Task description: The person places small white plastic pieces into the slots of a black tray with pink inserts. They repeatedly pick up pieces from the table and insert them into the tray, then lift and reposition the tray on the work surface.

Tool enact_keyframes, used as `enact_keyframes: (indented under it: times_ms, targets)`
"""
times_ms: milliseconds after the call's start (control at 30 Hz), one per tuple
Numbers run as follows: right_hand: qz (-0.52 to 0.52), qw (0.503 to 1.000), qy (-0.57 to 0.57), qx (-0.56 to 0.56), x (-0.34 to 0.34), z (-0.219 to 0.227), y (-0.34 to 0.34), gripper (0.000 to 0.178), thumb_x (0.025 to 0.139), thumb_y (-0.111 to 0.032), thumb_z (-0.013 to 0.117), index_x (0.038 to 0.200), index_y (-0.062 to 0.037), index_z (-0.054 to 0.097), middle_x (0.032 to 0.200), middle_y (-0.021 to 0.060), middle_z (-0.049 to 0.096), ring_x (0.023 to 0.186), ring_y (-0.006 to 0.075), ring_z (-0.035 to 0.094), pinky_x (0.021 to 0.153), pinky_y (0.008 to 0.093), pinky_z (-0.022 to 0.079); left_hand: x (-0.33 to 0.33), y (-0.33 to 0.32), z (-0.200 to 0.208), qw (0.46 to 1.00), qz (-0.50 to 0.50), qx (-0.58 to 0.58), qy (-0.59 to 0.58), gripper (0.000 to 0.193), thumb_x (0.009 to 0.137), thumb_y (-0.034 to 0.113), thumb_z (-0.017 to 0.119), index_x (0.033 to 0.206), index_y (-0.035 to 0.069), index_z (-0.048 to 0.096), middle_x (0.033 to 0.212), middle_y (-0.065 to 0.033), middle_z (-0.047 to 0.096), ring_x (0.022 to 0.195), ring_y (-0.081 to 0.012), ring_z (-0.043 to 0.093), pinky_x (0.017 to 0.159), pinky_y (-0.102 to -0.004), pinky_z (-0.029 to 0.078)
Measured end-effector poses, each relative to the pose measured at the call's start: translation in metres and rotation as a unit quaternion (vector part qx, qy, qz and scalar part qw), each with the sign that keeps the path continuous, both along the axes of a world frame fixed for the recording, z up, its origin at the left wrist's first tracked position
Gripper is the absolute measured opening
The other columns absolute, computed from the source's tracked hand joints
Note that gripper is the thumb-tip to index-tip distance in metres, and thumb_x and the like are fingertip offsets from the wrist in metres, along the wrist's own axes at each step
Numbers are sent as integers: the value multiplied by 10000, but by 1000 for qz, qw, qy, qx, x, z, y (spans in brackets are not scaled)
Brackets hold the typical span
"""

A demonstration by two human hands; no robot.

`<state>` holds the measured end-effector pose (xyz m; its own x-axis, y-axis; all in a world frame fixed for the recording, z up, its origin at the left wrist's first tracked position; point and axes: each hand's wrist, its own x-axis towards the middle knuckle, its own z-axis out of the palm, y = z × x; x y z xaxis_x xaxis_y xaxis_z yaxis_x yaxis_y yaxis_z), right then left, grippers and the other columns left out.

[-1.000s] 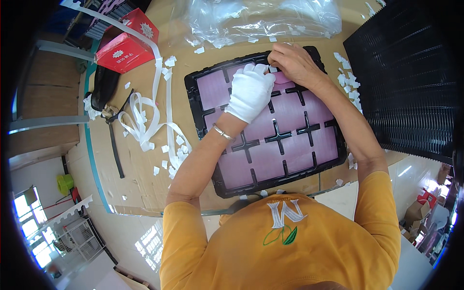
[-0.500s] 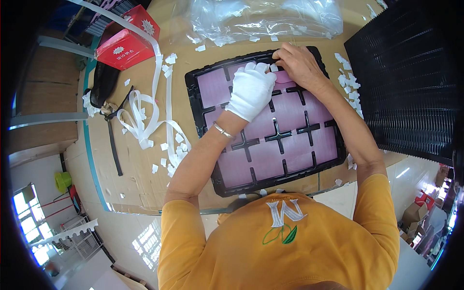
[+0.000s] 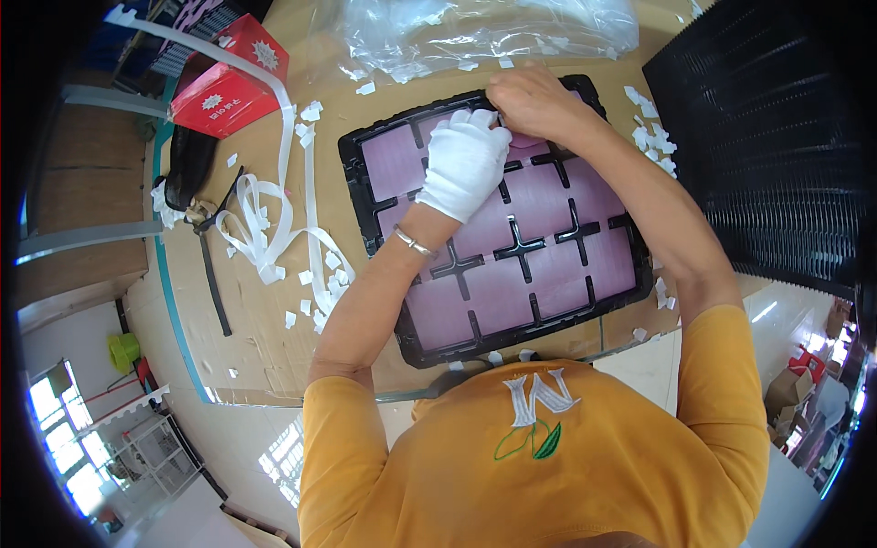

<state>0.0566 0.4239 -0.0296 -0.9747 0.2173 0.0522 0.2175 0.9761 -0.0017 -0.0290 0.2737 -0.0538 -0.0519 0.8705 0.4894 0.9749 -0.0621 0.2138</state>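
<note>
A black plastic tray (image 3: 375, 224) with cross-shaped dividers lies on the cardboard-covered table, its compartments holding flat pinkish-purple pieces (image 3: 475, 315). My left hand (image 3: 464, 164), in a white glove, is over the tray's far part with its fingers curled down. Beside it my bare right hand (image 3: 539, 102) bends its fingers together at the tray's far edge. Whatever the fingertips of either hand grip is hidden. Just under the right hand, one pink piece (image 3: 526, 141) shows a rounded edge that seems raised from its compartment.
White tape (image 3: 309, 196) lies in loops left of the tray, among small white scraps (image 3: 306, 304). A red box (image 3: 228, 87) stands at the far left. Clear plastic bags (image 3: 484, 36) lie beyond the tray. Stacked black trays (image 3: 767, 155) rise at the right.
My right hand has shifted left, closer to the gloved hand, and its fingers now cover the white scrap seen between the hands before. The whole view has shifted slightly.
</note>
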Motion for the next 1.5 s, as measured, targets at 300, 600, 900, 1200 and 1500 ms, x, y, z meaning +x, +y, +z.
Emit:
enact_keyframes:
  times_ms: [300, 600, 900, 1200, 1500]
  targets:
    - [52, 990, 127, -29, 18, -5, 3, 51, 750, -48, 645, 745, -54, 595, 794, 100, 560, 811, 307, 593, 732, 420, 425, -2, 2, -1, 1000, 3, 28, -14, 99, 726, 166, 714, 813, 118, 715, 895, -64, 634, 838, -288, 619, 688, -404, 513]
    - [-183, 945, 271, 10, 88, 22, 17, 98, 870, -69, 590, 966, -69, 610, 958, 101, 597, 872, 336, 605, 746, 458, 462, -1, -1, 3, 1000, 1, 4, -24, 90, 734, 156, 718, 815, 116, 721, 892, -65, 639, 833, -280, 621, 701, -408, 515]
    - [-220, 928, 297, 54, 86, 30, 27, 339, 896, -60, 597, 1227, -125, 570, 992, 107, 647, 889, 338, 651, 774, 425, 522, -11, 9, 8, 996, 45, 10, -81, 124, 798, 185, 673, 880, 108, 724, 977, -106, 691, 918, -286, 664, 762, -396, 531]
    - [-97, 944, 316, 10, 59, 31, 2, 311, 812, -23, 595, 1112, -90, 640, 933, 122, 618, 884, 330, 616, 745, 422, 486, -37, 25, 13, 985, 138, 47, -90, 134, 818, 184, 669, 901, 93, 721, 903, -102, 699, 843, -296, 675, 752, -388, 540]
    - [38, 986, 160, 16, 45, -11, -38, 244, 833, -83, 549, 1048, -40, 655, 991, 69, 568, 980, 240, 545, 828, 366, 424, -58, -22, 39, 977, 159, 44, -132, 149, 830, 154, 665, 939, 67, 714, 957, -138, 695, 858, -320, 675, 772, -374, 536]
